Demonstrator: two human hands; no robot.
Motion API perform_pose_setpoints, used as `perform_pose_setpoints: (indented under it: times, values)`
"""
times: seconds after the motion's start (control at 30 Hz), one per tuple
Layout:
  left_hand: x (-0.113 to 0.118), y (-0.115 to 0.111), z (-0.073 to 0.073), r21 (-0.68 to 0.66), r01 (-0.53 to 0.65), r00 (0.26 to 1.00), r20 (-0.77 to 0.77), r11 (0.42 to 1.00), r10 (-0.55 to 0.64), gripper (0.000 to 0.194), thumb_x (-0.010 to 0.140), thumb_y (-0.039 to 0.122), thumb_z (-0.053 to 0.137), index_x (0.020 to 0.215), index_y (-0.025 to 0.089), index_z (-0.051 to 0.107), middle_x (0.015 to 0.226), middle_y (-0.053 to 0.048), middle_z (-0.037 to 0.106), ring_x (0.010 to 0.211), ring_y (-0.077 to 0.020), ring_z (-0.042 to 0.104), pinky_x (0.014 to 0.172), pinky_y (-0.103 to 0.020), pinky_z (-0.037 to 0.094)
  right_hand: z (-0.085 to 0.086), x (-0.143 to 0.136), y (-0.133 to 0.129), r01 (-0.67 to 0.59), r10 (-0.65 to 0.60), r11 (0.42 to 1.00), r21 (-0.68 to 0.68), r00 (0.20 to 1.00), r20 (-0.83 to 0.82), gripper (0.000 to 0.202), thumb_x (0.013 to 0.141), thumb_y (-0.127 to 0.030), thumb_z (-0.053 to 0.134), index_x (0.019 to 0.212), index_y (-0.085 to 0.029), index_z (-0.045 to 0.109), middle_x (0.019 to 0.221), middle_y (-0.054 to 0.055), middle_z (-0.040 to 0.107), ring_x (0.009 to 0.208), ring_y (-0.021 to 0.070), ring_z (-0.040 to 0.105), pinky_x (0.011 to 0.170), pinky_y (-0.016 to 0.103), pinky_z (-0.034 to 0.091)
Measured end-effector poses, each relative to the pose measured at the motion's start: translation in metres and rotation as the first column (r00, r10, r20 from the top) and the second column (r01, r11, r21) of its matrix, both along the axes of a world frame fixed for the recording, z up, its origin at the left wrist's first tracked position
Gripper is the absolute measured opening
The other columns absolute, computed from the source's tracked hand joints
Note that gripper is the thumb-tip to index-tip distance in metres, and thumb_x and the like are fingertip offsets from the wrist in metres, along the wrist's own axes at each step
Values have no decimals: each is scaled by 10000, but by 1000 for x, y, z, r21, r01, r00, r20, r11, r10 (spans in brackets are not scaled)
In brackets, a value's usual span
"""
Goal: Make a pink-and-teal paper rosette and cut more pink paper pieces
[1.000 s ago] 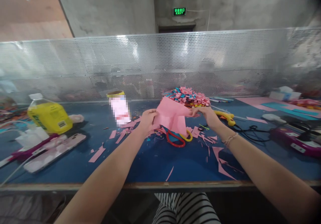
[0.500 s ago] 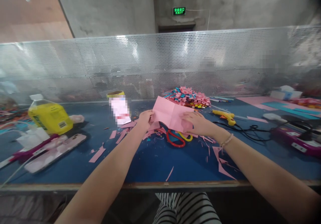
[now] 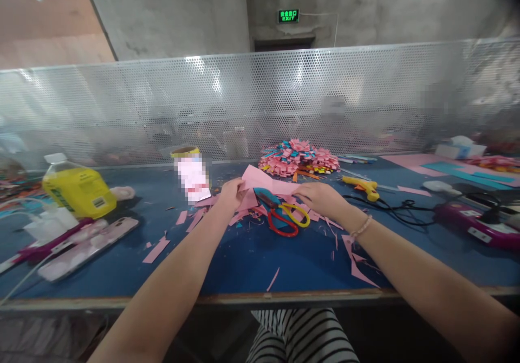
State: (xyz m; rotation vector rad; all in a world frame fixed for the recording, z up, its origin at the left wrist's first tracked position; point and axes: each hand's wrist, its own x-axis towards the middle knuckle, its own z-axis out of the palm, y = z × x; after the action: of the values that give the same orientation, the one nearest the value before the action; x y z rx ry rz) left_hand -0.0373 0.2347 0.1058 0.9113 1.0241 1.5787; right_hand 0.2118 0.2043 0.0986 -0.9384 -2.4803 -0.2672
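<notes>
A creased sheet of pink paper point(image 3: 260, 179) is stretched between my two hands, just above the table. My left hand point(image 3: 233, 192) pinches its left end, and my right hand point(image 3: 317, 196) grips the right end, with a bead bracelet on that wrist. Directly below the sheet lie scissors point(image 3: 283, 226) with one red and one yellow handle loop; their blades are hidden. Pink paper scraps point(image 3: 239, 216) are strewn around them. Behind the sheet is a pile of pink, blue and yellow paper flowers point(image 3: 298, 154).
A yellow glue gun point(image 3: 365, 188) with a black cord and a purple power strip point(image 3: 475, 225) lie right. On the left are a jug of yellow liquid point(image 3: 79, 189) and a pink phone point(image 3: 89, 249). A lit phone point(image 3: 193, 179) leans upright. A perforated metal screen point(image 3: 142, 108) borders the table.
The pink sheet has tilted flatter and lower, so more of the scissors shows beneath it. My right hand has turned to grip the sheet's end. The view has shifted slightly.
</notes>
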Motion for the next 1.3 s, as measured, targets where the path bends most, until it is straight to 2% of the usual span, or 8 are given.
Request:
perform_pose_setpoints:
  times: [0.2,0.33,0.6,0.8,0.9,1.0,1.1,1.3]
  values:
    - [10,-13,12,-107,57,986,160,993,-40,260,603,302,685,655,149,482,655,-37,534,666,-133,560,683,-290,501,0,-2,1,125,-159,981,-148,955,-248,194,790,-295,516,646,-191,594,661,17,596,626,147,531,564,237,365]
    - [23,-23,14,-9,89,995,50,996,-89,417,592,434,682,841,187,457,906,-72,548,790,-175,566,642,-329,504,2,-8,-1,142,-244,958,-250,864,-440,268,679,-350,616,535,-178,470,541,-23,491,516,110,429,472,213,279]
    - [55,-38,3,-31,147,967,-207,989,-150,575,510,67,640,1014,195,394,1023,-82,545,681,-160,590,557,-300,497,-1,-23,-6,-124,-229,869,-478,757,-613,395,599,-428,647,514,-181,351,492,-60,347,474,79,320,446,202,233]
    - [38,-23,-1,64,109,988,-117,992,-101,326,484,39,528,798,125,539,673,-29,604,583,-170,567,517,-269,457,-1,-17,0,-420,-320,778,-468,375,-870,367,577,-434,667,619,-185,400,567,-40,457,484,94,421,467,222,357]
    - [24,-15,4,85,68,995,-82,994,-61,273,491,97,623,760,109,579,696,-48,621,601,-169,566,559,-291,467,7,-3,7,-426,-357,810,-403,187,-915,355,557,-419,684,740,-193,480,653,-8,551,560,142,517,503,258,425]
    - [10,-10,9,114,-47,991,-116,992,60,302,486,167,700,768,110,608,733,-63,641,647,-178,580,615,-305,471,11,15,18,-379,-352,854,-358,86,-932,355,537,-386,709,775,-199,523,739,13,600,635,164,559,553,275,461]
    - [-2,-6,14,99,-4,992,-127,995,16,367,468,204,744,799,104,619,722,-78,653,664,-194,596,642,-321,477,6,29,29,-324,-369,870,-371,68,-927,347,522,-379,719,744,-186,536,722,11,601,589,140,545,538,260,454]
    - [-18,-1,12,113,106,987,-132,988,-90,389,478,238,767,817,103,631,775,-96,671,666,-185,612,667,-315,496,-15,38,44,-209,-433,851,-482,240,-869,372,495,-420,701,656,-160,490,570,-17,553,472,107,485,466,232,397]
